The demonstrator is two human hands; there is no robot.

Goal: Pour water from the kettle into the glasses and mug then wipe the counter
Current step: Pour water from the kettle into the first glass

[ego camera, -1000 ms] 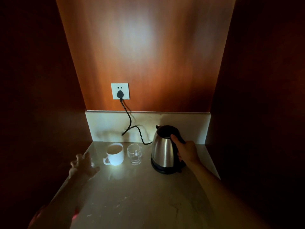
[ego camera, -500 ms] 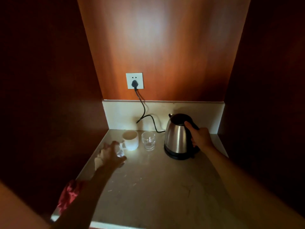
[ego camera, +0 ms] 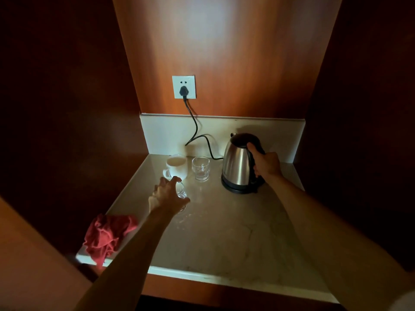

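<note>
The kettle [ego camera: 238, 163], steel-bodied, is seated on its black base [ego camera: 241, 188] right of frame centre and is being gripped at the black handle by the right hand [ego camera: 266, 163], fingers curled round it; it is judged stiff and probably heavy if filled, so the handle is the proper hold. A small glass [ego camera: 181, 193] at centre left is being held from above and around by the left hand [ego camera: 167, 196]; it is judged light, slippery and fragile, best held round the wall. The white mug [ego camera: 177, 167] and a second glass [ego camera: 201, 168] are standing side by side behind it, apart from the kettle. The bench [ego camera: 224, 232] is pale, marbled stone, judged hard and slick when wet. A red cloth [ego camera: 107, 235] is lying at its lower-left edge. A cord [ego camera: 195, 129] is running to the wall socket [ego camera: 183, 86] in a dim wooden alcove.
</note>
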